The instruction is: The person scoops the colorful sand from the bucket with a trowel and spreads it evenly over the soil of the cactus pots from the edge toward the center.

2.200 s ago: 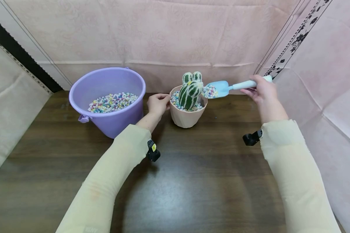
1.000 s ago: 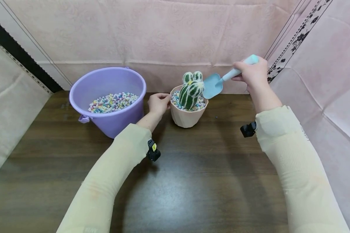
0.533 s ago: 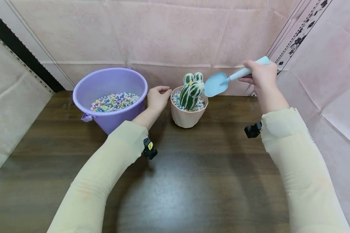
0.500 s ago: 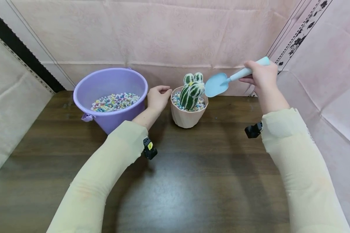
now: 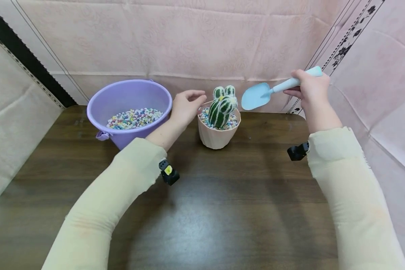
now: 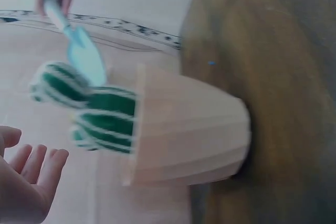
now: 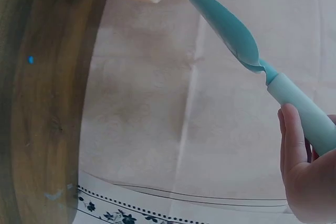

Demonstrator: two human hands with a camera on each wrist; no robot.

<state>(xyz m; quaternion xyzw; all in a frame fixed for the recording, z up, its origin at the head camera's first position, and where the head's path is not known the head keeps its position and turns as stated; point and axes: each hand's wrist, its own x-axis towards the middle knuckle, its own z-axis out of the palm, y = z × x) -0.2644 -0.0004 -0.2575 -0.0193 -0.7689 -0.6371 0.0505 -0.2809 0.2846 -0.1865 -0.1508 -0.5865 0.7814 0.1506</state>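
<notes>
My right hand [image 5: 312,88] grips the pale handle of a light blue trowel [image 5: 256,96]. Its blade hangs in the air just right of the cactus and carries no visible beads. A green-and-white striped cactus [image 5: 219,112] stands in a beige faceted pot [image 5: 217,137], with small pastel beads [image 5: 205,117] around its base. At the pot's left side is my left hand [image 5: 185,107], raised near the rim. The left wrist view shows its fingers [image 6: 47,174] loosely bent and apart from the pot [image 6: 189,129]. Little of the right hand is hidden in the right wrist view, where the trowel [image 7: 231,30] is seen edge-on.
A purple bucket [image 5: 128,87] partly filled with multicoloured beads [image 5: 135,119] stands to the left, close to my left forearm. A tiny blue bead [image 7: 30,60] lies on the wooden table [image 5: 222,210]. Pink patterned cloth [image 5: 202,41] walls the back and sides.
The trowel, earlier loaded with beads, tipped over the pot and now stands emptied, drawn back to the right. My left hand has let go of the pot rim and risen.
</notes>
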